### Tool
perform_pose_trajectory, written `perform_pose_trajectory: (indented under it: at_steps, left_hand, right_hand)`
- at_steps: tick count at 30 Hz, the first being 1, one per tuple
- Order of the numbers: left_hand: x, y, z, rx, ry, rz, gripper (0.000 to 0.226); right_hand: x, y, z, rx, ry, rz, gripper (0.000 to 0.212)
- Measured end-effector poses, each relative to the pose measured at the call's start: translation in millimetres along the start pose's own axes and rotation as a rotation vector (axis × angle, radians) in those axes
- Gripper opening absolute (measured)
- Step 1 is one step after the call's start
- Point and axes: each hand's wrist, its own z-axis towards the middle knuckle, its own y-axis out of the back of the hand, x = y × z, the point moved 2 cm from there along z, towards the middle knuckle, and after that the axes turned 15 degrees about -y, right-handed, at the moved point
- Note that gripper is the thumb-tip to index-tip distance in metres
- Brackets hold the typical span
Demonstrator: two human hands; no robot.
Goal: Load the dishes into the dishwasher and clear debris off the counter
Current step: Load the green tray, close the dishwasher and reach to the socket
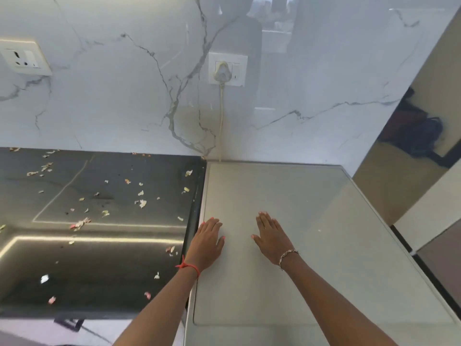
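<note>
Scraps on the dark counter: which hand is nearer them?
Left. The left hand rests on the grey top just beside the scraps; the right hand rests farther right.

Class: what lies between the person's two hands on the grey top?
Nothing: the head view shows only bare grey top between the left hand and the right hand, both flat on it.

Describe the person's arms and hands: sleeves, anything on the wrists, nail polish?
Both forearms are bare, with no sleeves in view. The left hand has a red thread tied round its wrist, knot ends sticking out. The right hand wears a thin chain bracelet of silvery and pinkish links. Nails on both hands are painted pink. No rings or gloves show.
</note>
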Motion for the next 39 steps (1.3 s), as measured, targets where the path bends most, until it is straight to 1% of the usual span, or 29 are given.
perform_pose_trajectory:
  at_steps: [4,5,7,8,10,12,13,15,16,17,19,21,22,25,27,30,32,36,39]
  left_hand:
    - [-30,8,-42,-0.009,-0.025,0.037,0.044]
    - [-37,8,-52,-0.003,-0.023,0.038,0.047]
    - [-52,6,-79,0.021,-0.042,0.064,0.050]
    - [-61,5,-93,0.048,-0.045,0.078,0.048]
    - [-74,2,-119,0.093,-0.074,0.133,0.047]
    - [-85,-3,-148,0.114,-0.109,0.211,0.050]
    - [-91,-5,-164,0.130,-0.103,0.212,0.054]
    - [-100,-9,-191,0.120,-0.086,0.177,0.070]
    - [-103,-11,-205,0.126,-0.086,0.167,0.074]
    - [-105,-12,-215,0.122,-0.096,0.167,0.072]
    - [-105,-15,-230,0.090,-0.110,0.209,0.063]
    - [-102,-19,-237,0.059,-0.111,0.261,0.053]
    - [-100,-22,-237,0.031,-0.120,0.304,0.052]
    - [-95,-40,-238,-0.045,-0.143,0.438,0.061]
    - [-89,-57,-237,-0.105,-0.152,0.527,0.063]
    - [-74,-74,-234,-0.200,-0.221,0.636,0.066]
    - [-64,-80,-232,-0.228,-0.269,0.697,0.070]
    - [-48,-84,-229,-0.315,-0.421,0.804,0.071]
    - [-40,-95,-229,-0.404,-0.449,0.842,0.067]
  right_hand:
    - [-3,-8,-50,-0.013,0.012,0.002,0.060]
    - [-4,-10,-61,-0.019,0.019,0.001,0.067]
    - [-5,-13,-87,-0.056,0.039,0.051,0.091]
    - [-6,-16,-103,-0.072,0.037,0.091,0.095]
    - [-7,-19,-130,-0.099,0.036,0.078,0.086]
    - [-9,-29,-163,-0.139,0.025,0.101,0.074]
    - [-10,-35,-182,-0.148,0.033,0.119,0.067]
    - [-12,-49,-213,-0.234,0.087,0.128,0.053]
    - [-12,-57,-228,-0.270,0.101,0.145,0.052]
    - [-11,-64,-242,-0.267,0.101,0.151,0.052]
    - [-10,-82,-266,-0.261,0.119,0.126,0.051]
    - [-5,-101,-281,-0.201,0.112,0.114,0.053]
    - [-2,-110,-285,-0.189,0.104,0.119,0.055]
    - [16,-142,-294,-0.193,0.113,0.096,0.055]
    - [29,-165,-292,-0.206,0.118,0.124,0.054]
    - [49,-190,-284,-0.220,0.076,0.153,0.051]
    - [60,-204,-278,-0.298,0.082,0.170,0.048]
    - [73,-226,-260,-0.484,0.091,0.128,0.056]
    - [76,-235,-246,-0.619,0.057,0.096,0.054]
